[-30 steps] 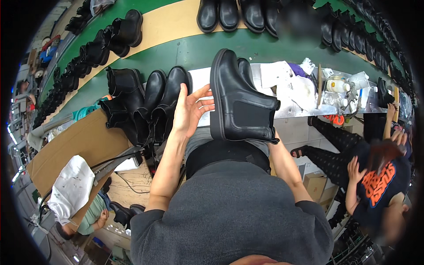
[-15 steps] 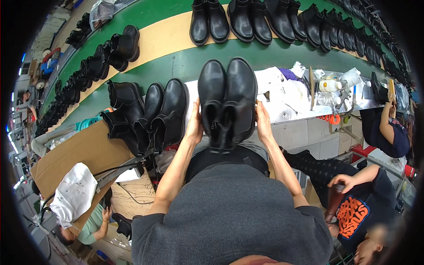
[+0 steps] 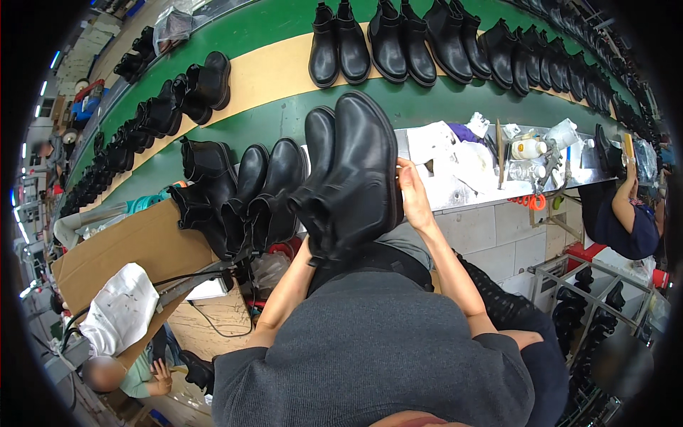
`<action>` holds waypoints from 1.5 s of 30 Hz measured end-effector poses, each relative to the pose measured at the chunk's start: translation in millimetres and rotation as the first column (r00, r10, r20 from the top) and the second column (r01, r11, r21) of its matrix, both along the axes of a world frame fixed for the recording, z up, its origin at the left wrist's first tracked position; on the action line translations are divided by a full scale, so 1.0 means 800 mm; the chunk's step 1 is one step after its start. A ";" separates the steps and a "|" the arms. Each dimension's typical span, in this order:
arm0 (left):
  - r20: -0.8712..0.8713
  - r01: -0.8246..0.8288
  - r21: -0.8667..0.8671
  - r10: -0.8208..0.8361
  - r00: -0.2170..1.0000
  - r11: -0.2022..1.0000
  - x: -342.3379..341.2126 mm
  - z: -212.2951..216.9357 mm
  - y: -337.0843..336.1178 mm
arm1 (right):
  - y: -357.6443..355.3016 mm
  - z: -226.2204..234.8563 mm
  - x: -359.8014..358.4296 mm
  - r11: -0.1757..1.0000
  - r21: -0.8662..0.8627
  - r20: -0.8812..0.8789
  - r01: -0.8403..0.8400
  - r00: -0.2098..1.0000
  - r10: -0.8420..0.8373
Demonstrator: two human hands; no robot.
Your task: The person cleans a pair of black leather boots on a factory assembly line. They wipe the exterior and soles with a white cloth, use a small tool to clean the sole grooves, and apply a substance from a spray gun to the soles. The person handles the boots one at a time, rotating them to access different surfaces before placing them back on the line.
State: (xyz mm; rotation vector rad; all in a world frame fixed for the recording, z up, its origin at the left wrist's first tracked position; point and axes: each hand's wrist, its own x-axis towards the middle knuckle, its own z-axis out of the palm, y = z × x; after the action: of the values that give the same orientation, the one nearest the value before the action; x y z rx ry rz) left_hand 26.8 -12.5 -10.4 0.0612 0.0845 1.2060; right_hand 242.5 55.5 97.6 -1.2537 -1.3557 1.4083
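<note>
A pair of black leather ankle boots (image 3: 356, 156) is held up before my body, toes pointing away and turned partly on the side. My right hand (image 3: 415, 193) presses against the right boot along its sole edge, fingers mostly behind it. The left forearm (image 3: 290, 281) reaches up to the left boot (image 3: 319, 139), but the boots cover the hand and its fingers. The two boots stay together between my hands. To their left, more black boots (image 3: 277, 188) lie at the bench edge.
Rows of black boots (image 3: 388, 46) stand along the green bench (image 3: 284, 107). White cloths (image 3: 462, 160), bottles (image 3: 528, 149) and a spray gun (image 3: 553, 167) lie at the right. A cardboard sheet (image 3: 128, 249) is at the left. Co-workers are near both sides; a boot rack (image 3: 590, 299) stands at the lower right.
The boots have turned from upright and square to tilted leftward, showing the right boot's side. My left hand has dropped behind them. The co-worker at the lower right has shifted, uncovering the rack.
</note>
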 end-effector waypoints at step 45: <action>-0.715 -0.112 -0.223 -0.085 0.694 0.968 -0.025 0.154 0.064 | 0.050 -0.015 0.043 0.846 -0.517 -0.609 -0.132 0.751 -0.255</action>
State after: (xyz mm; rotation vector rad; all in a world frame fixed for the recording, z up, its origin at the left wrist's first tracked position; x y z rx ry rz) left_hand 6.8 39.1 113.0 0.3174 0.9436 1.1143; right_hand 276.9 95.9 85.6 -0.9391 -0.4215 2.0120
